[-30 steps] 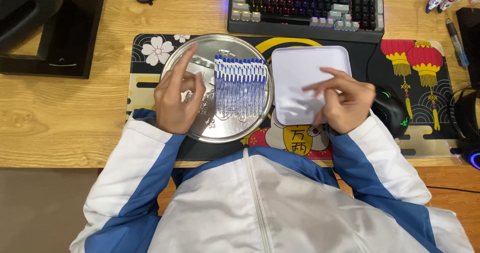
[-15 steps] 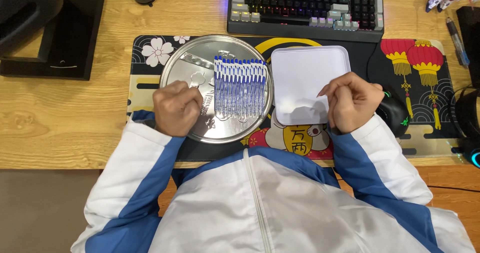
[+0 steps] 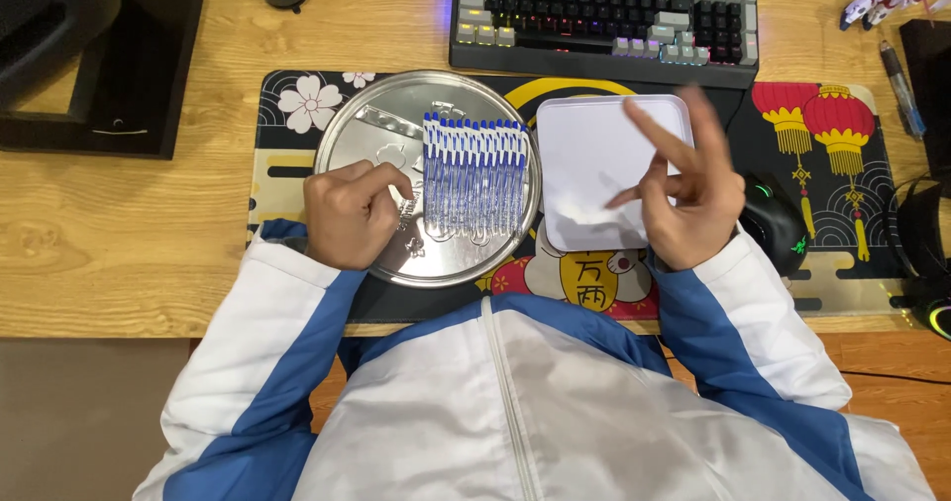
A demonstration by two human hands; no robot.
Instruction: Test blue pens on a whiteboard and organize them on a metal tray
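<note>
pens (image 3: 474,176), blue-capped with clear barrels, are laid side by side in a neat row across the right half of a round silver tray (image 3: 369,130). the tray is set on a patterned desk mat (image 3: 297,169), just beside a white square tray (image 3: 584,154) that lies to its right on the same mat.

the left hand (image 3: 347,214) is rested on the lower left part of the round tray, its fingers curled together with the tips near the left end of the pen row; whether a pen is pinched between them cannot be told. the right hand (image 3: 684,189) is held above the right edge of the white tray, fingers spread apart and pointing up and away, blurred, with nothing seen gripped in it.

a backlit keyboard (image 3: 604,16) is placed beyond the two trays on the wooden desk (image 3: 129,244). a black mouse (image 3: 775,226) is seen just right of the right hand, on the part of the mat printed with red lanterns. a black monitor base (image 3: 109,75) is set at the far left of the desk. white sleeves with blue panels are worn on both arms.
</note>
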